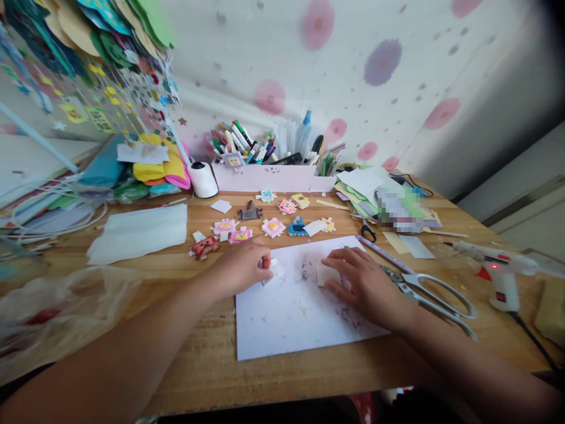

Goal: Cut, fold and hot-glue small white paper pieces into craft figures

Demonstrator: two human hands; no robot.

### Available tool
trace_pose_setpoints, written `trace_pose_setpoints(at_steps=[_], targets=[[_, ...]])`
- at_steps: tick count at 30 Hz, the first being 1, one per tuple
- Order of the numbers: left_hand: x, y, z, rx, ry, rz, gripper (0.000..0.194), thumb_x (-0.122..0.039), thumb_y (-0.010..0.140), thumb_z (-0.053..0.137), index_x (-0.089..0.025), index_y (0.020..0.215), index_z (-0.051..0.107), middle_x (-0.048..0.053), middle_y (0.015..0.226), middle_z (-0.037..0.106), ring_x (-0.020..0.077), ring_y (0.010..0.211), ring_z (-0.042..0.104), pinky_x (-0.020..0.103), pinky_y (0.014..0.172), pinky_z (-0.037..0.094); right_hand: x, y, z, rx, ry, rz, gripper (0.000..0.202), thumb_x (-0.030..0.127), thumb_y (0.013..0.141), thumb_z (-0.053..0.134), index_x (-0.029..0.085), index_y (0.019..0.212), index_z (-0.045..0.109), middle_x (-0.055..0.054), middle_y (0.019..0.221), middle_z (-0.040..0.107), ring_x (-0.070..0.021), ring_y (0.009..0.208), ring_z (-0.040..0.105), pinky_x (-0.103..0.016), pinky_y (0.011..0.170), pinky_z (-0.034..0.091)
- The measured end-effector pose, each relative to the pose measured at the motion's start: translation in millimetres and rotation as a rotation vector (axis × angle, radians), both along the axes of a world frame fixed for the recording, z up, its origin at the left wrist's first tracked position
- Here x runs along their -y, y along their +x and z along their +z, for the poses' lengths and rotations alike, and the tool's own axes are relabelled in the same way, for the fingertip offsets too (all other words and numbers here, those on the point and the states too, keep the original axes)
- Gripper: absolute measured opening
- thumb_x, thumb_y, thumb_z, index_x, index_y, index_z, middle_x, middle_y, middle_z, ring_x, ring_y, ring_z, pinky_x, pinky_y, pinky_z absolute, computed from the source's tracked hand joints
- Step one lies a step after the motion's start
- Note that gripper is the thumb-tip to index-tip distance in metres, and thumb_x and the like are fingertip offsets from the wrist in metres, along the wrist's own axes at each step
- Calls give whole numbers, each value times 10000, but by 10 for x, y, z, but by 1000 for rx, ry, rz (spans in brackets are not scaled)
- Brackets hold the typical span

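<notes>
My left hand (242, 265) pinches a small white paper piece (270, 272) between thumb and fingers, above the left part of a white sheet (282, 330). My right hand (364, 285) rests over the same sheet, with thumb and fingertips at the edges of a small square of off-white paper (327, 274). Colour stains mark the sheet. Beyond it lie several small paper cutouts, among them a pink one with a yellow centre (272, 227), a brown one (249, 211) and a red-brown one (203, 247). Large scissors (430, 297) lie beside my right hand.
At the right stands a white glue gun (503, 271) with a red light and a black cord. A pen holder box (273, 178) stands at the back. Paper scraps (366, 182) are piled right of it. Plastic bags (48, 306) and white tissue sheets (139, 229) lie left.
</notes>
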State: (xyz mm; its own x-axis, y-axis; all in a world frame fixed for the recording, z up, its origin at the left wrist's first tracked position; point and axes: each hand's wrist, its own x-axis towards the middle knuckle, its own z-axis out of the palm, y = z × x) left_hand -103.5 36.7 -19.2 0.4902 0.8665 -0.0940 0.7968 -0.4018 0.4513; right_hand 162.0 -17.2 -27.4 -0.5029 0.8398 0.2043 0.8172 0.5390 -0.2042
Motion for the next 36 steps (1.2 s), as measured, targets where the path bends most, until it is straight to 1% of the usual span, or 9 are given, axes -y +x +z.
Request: trace_pose_setpoints(at_steps=[6, 11, 14, 17, 21, 24, 28, 31, 36], targets=[[99, 38, 57, 138, 87, -105, 122, -271, 745, 625, -197, 688, 546, 17, 990, 594, 189, 921, 562, 294, 790, 391, 77, -160, 63, -247, 6, 99, 272, 193, 853, 576, 163, 1122, 607, -112, 1082, 591, -227, 981, 525, -400, 872, 452], [-27, -21, -15, 59, 61, -40, 126, -311, 742, 623, -203, 689, 588, 16, 899, 598, 205, 888, 559, 314, 780, 387, 87, -188, 52, -290, -41, 124, 265, 144, 837, 580, 167, 1098, 622, -109, 1072, 597, -223, 975, 529, -397, 869, 454], [-101, -66, -38, 59, 14, 2, 155, -336, 759, 591, -204, 678, 591, 16, 839, 607, 208, 890, 561, 306, 764, 383, 64, -151, 25, -295, -49, 126, 238, 165, 852, 569, 187, 1083, 623, -100, 1071, 601, -222, 980, 531, -403, 877, 448], [-146, -124, 0, 91, -14, 91, 184, -363, 784, 531, -205, 699, 570, 5, 797, 608, 188, 781, 568, 282, 655, 377, -19, -180, 12, -284, -84, 128, 212, 176, 874, 536, 198, 1062, 630, -91, 1076, 606, -217, 992, 531, -397, 884, 445], [-215, -220, 56, 64, -114, 197, 209, -396, 796, 487, -207, 730, 547, -19, 673, 596, 158, 610, 549, 253, 540, 333, -219, -417, 16, -234, -202, 169, 228, 122, 856, 524, 172, 1039, 650, -91, 1038, 630, -210, 974, 545, -363, 880, 445], [-264, -264, 21, 16, -151, 200, 182, -370, 777, 512, -210, 700, 554, -25, 620, 606, 148, 555, 538, 248, 514, 301, -383, -655, -12, -156, -218, 179, 278, 99, 856, 500, 173, 1077, 651, -93, 997, 639, -210, 947, 553, -353, 870, 435], [-294, -272, -57, 0, -120, 187, 154, -316, 716, 580, -209, 606, 567, -18, 593, 603, 151, 544, 510, 257, 508, 258, -529, -870, -67, -36, -150, 178, 270, 110, 857, 497, 185, 1054, 667, -99, 938, 627, -229, 935, 546, -375, 866, 405], [-290, -269, -45, 19, -75, 193, 109, -299, 682, 620, -211, 625, 587, -13, 629, 610, 159, 580, 514, 260, 524, 261, -560, -922, -81, -22, -140, 169, 195, 106, 822, 545, 176, 940, 684, -89, 920, 623, -225, 912, 545, -360, 839, 400], [-180, -198, 73, 190, 30, 175, 153, -337, 821, 504, -213, 779, 583, -4, 730, 618, 162, 680, 558, 261, 598, 358, -442, -772, 58, -140, -95, 152, 94, 76, 773, 591, 158, 767, 637, -56, 812, 615, -184, 805, 549, -310, 762, 420]])
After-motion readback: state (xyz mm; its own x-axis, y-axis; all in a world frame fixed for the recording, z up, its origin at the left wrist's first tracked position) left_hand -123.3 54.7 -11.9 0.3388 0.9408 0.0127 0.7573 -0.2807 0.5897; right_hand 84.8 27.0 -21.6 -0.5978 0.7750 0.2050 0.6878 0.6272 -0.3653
